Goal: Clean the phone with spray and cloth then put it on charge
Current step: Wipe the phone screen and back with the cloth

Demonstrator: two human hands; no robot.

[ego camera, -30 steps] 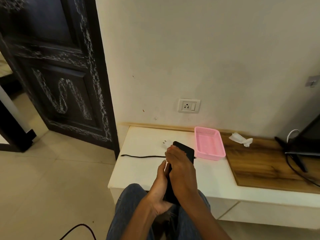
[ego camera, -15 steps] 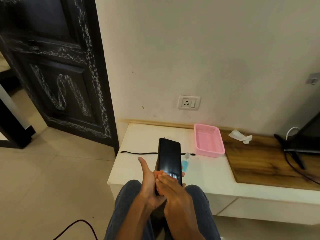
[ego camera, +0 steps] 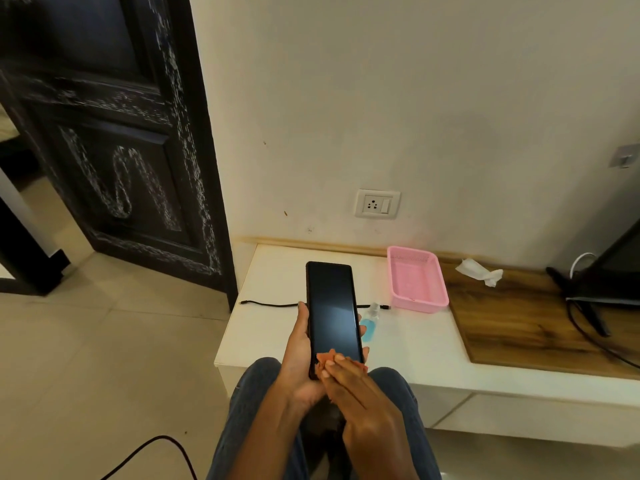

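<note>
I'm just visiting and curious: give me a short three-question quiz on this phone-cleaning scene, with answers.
1. True or false: the pink basket holds the spray bottle.
2. Which hand grips the phone? A left, B right.
3. Fill in: the right hand presses an orange ____ on the screen.

Key: 1 false, the bottle lies on the white table beside the basket. 2 A, the left hand. 3 cloth.
</note>
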